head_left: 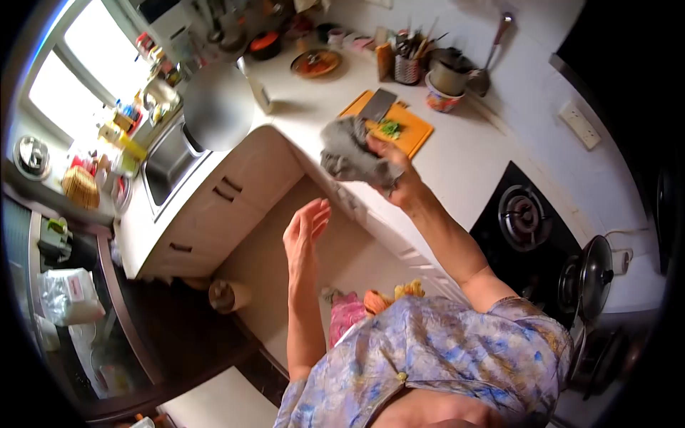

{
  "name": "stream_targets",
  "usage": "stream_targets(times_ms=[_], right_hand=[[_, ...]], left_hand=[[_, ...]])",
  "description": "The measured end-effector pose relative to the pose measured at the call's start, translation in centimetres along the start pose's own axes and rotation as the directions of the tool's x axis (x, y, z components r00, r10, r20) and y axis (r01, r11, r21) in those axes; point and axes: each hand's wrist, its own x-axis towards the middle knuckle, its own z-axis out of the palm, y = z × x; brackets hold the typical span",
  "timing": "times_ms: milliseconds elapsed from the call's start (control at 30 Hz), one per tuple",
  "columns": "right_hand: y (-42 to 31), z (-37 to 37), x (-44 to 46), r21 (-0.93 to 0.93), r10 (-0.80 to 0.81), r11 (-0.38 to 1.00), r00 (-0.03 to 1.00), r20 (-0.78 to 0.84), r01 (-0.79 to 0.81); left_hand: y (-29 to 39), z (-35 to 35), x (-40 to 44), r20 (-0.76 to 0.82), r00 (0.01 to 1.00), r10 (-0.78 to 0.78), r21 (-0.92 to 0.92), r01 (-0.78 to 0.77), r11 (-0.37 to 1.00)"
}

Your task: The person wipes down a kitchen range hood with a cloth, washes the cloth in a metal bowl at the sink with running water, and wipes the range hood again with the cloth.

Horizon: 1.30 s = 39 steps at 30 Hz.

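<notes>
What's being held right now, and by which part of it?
Right grip: a grey cloth, by its bunched right side in the picture. Left grip: nothing.

Rough matt cloth point(351, 151), glossy hob point(505, 246), smooth metal sink point(170, 167)

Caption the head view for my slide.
Right hand holds a gray cloth near an orange cutting board; left hand open, empty.

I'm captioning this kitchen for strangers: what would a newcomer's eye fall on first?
Probably the crumpled grey cloth in the person's right hand, just above the picture's middle. Beyond it, on the white counter, a bright orange cutting board bears a broad grey blade and chopped green leaves. The shiny black gas hob stands out to the right.
</notes>
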Motion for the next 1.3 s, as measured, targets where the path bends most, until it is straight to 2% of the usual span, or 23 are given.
stream_targets(times_ms=[33, 100, 167, 200, 233, 367, 433, 500, 567, 633, 700, 833, 933, 1000, 1100, 1167, 1200, 1300], right_hand=[[2.5, 0.8, 0.2, -0.019, 0.082, 0.996, 0.996, -0.034, -0.082], [8.2, -0.2, 1.6, -0.169, 0.207, 0.962, 0.976, -0.070, -0.216], [12.6, 1.5, 2.4, -0.102, 0.298, 0.950, 0.954, 0.009, -0.296], [14.3, 2.0, 3.0, -0.093, 0.345, 0.937, 0.935, 0.078, -0.338], [16.4, 2.1, 3.8, -0.177, 0.349, 0.925, 0.936, 0.049, -0.336], [22.8, 4.1, 6.2, -0.235, 0.482, 0.854, 0.876, 0.025, -0.464], [24.8, 4.5, 7.3, -0.269, 0.542, 0.811, 0.841, 0.009, -0.519], [26.5, 5.2, 8.5, -0.247, 0.523, 0.815, 0.849, -0.078, -0.525], [28.5, 4.4, 9.9, -0.251, 0.488, 0.837, 0.871, -0.062, -0.487], [29.9, 3.7, 11.1, -0.355, 0.519, 0.777, 0.848, -0.107, -0.520], [31.7, 4.3, 11.8, -0.449, 0.503, 0.738, 0.854, -0.134, -0.505], [34.2, 1.4, 14.3, -0.594, 0.486, 0.579, 0.821, -0.299, -0.559], [36.6, 2.9, 16.7, -0.521, 0.552, 0.597, 0.783, -0.285, -0.610], [38.1, 3.0, 18.8, -0.490, 0.633, 0.584, 0.741, -0.226, -0.648], [40.4, 5.4, 21.5, -0.448, 0.729, 0.586, 0.681, -0.070, -0.675], [41.9, 4.4, 24.1, -0.437, 0.793, 0.574, 0.603, 0.086, -0.693], [42.5, 5.6, 24.7, -0.452, 0.823, 0.548, 0.550, 0.141, -0.704], [44.1, 8.8, 26.3, -0.473, 0.874, 0.485, 0.406, 0.266, -0.735]], left_hand=[[0.7, -0.8, 0.5, 0.042, 0.999, 0.009, -0.075, -0.006, 0.997], [0.9, -4.2, 0.8, 0.002, 1.000, -0.031, -0.146, 0.031, 0.989], [1.4, -8.6, 1.0, -0.087, 0.996, -0.016, -0.009, 0.015, 1.000], [1.6, -10.5, 0.6, -0.165, 0.985, -0.043, -0.024, 0.040, 0.999], [1.4, -12.4, 0.4, -0.210, 0.977, -0.028, -0.002, 0.029, 1.000], [2.2, -19.3, -0.6, -0.328, 0.945, -0.014, -0.033, 0.003, 0.999], [2.2, -22.1, -0.6, -0.335, 0.941, -0.054, -0.178, -0.007, 0.984], [3.3, -24.0, -0.9, -0.395, 0.918, -0.045, -0.260, -0.065, 0.963], [3.9, -25.5, -0.7, -0.509, 0.855, -0.097, -0.387, -0.127, 0.914], [1.5, -28.1, -0.5, -0.523, 0.850, -0.066, -0.431, -0.196, 0.880], [2.2, -29.5, -0.7, -0.546, 0.833, -0.091, -0.519, -0.251, 0.817], [0.7, -31.1, 0.5, -0.605, 0.792, -0.076, -0.539, -0.337, 0.772], [2.9, -32.9, 0.9, -0.657, 0.752, -0.044, -0.535, -0.425, 0.730], [1.6, -34.8, 1.7, -0.732, 0.679, -0.057, -0.524, -0.508, 0.684], [0.5, -37.1, 2.7, -0.808, 0.568, -0.156, -0.487, -0.496, 0.718], [2.6, -36.6, 2.2, -0.796, 0.586, -0.149, -0.515, -0.528, 0.675], [2.5, -36.9, 1.7, -0.830, 0.536, -0.157, -0.444, -0.462, 0.768], [1.6, -37.1, 0.2, -0.905, 0.412, -0.102, -0.325, -0.516, 0.793]])
